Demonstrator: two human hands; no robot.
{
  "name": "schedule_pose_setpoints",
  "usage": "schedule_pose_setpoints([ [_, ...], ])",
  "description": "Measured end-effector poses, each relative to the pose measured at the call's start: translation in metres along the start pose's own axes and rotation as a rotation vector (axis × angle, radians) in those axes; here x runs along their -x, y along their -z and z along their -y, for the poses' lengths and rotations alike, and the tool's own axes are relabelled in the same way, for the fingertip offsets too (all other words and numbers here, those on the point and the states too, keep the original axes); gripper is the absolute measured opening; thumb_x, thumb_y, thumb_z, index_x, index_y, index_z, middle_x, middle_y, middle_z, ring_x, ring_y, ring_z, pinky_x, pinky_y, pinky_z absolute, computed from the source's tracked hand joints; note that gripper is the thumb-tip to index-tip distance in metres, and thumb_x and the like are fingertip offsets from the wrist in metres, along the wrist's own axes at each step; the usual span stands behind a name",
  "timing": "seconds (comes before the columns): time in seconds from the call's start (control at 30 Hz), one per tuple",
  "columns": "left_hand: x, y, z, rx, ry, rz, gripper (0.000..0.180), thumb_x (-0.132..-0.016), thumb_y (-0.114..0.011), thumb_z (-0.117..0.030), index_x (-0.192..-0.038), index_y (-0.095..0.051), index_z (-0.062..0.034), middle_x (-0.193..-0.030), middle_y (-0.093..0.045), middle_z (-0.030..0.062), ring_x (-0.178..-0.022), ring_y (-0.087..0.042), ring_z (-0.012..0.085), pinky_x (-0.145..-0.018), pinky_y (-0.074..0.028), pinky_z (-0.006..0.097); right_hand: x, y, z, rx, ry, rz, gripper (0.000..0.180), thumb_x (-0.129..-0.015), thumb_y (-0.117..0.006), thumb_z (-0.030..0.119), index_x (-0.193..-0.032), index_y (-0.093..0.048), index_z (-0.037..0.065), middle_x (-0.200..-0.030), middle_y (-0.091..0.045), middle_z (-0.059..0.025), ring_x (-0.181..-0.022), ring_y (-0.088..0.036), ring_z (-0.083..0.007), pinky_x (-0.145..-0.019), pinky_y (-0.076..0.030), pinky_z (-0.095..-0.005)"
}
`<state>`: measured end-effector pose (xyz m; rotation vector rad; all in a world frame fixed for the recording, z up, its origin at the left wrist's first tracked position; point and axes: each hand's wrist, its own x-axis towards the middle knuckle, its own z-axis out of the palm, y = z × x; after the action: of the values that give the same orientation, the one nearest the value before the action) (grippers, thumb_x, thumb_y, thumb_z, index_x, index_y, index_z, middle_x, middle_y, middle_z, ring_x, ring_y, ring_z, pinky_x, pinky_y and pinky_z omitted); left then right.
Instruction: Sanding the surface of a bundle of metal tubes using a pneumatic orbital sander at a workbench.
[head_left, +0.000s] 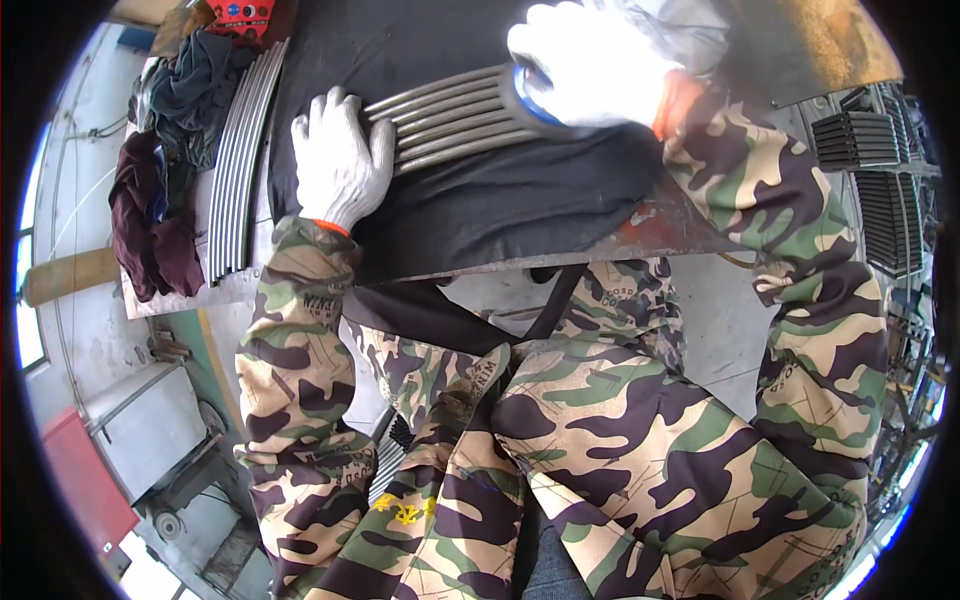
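Several slim grey metal rods (450, 115) lie side by side on black cloth (520, 210) spread over the table. My left hand (342, 165), in a white knitted glove, lies flat at their left ends with the fingers apart and the thumb against the rods. Over their right ends, my gloved right hand (595, 70) is closed on a round thing with a blue edge (535, 97), pressed against the rods. Glare and blur hide its exact kind, and the hand covers most of it.
Another row of metal rods (243, 165) lies at the table's left, beside dark crumpled cloths (160, 215). A red box (240, 18) stands at the back left. Whitish plastic (680, 30) is beyond my right hand. Stacked dark metal pieces (885, 225) stand at the right.
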<state>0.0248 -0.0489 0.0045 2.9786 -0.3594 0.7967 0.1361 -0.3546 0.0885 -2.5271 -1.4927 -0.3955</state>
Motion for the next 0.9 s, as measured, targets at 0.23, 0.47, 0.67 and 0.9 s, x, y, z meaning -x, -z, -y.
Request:
schedule_pose_setpoints([
  [0.23, -0.005, 0.006, -0.003, -0.085, 0.086, 0.187, 0.054, -0.103, -0.055, -0.035, -0.145, -0.057, -0.0010, -0.145, -0.059, 0.0225, -0.131, -0.055, 0.0392, -0.113, -0.037, 0.053, -0.009, 0.003, 0.003, 0.017, -0.033, 0.010, 0.019, -0.087, -0.065, 0.023, -0.091, -0.066, 0.005, -0.084, -0.064, -0.0217, -0.079, -0.066, -0.0416, -0.068, -0.053, -0.0531],
  [0.47, -0.016, -0.005, 0.003, -0.113, 0.119, 0.198, 0.054, -0.103, -0.055, -0.037, -0.144, -0.058, -0.0020, -0.145, -0.059, 0.0214, -0.131, -0.055, 0.0387, -0.111, -0.040, 0.053, -0.025, -0.004, 0.005, 0.022, -0.023, 0.008, 0.019, -0.087, -0.065, 0.024, -0.092, -0.067, 0.005, -0.085, -0.065, -0.0220, -0.077, -0.066, -0.0416, -0.068, -0.053, -0.0525],
  [0.67, -0.019, -0.012, 0.011, -0.147, 0.020, -0.014, 0.048, -0.096, -0.062, -0.038, -0.129, -0.066, -0.0035, -0.125, -0.068, 0.0169, -0.110, -0.063, 0.0357, -0.096, -0.048, 0.052, -0.048, -0.012, 0.008, 0.033, 0.032, -0.087, 0.019, -0.088, -0.065, 0.023, -0.091, -0.068, 0.005, -0.083, -0.065, -0.0224, -0.076, -0.068, -0.0431, -0.067, -0.054, -0.0529],
  [0.9, -0.020, -0.021, 0.012, -0.145, 0.002, -0.072, 0.046, -0.096, -0.062, -0.038, -0.126, -0.067, -0.0040, -0.123, -0.068, 0.0162, -0.106, -0.064, 0.0354, -0.093, -0.048, 0.052, -0.058, -0.007, 0.020, 0.010, -0.017, 0.065, 0.023, -0.089, -0.063, 0.024, -0.097, -0.069, 0.004, -0.090, -0.067, -0.0241, -0.082, -0.069, -0.0427, -0.072, -0.056, -0.0553],
])
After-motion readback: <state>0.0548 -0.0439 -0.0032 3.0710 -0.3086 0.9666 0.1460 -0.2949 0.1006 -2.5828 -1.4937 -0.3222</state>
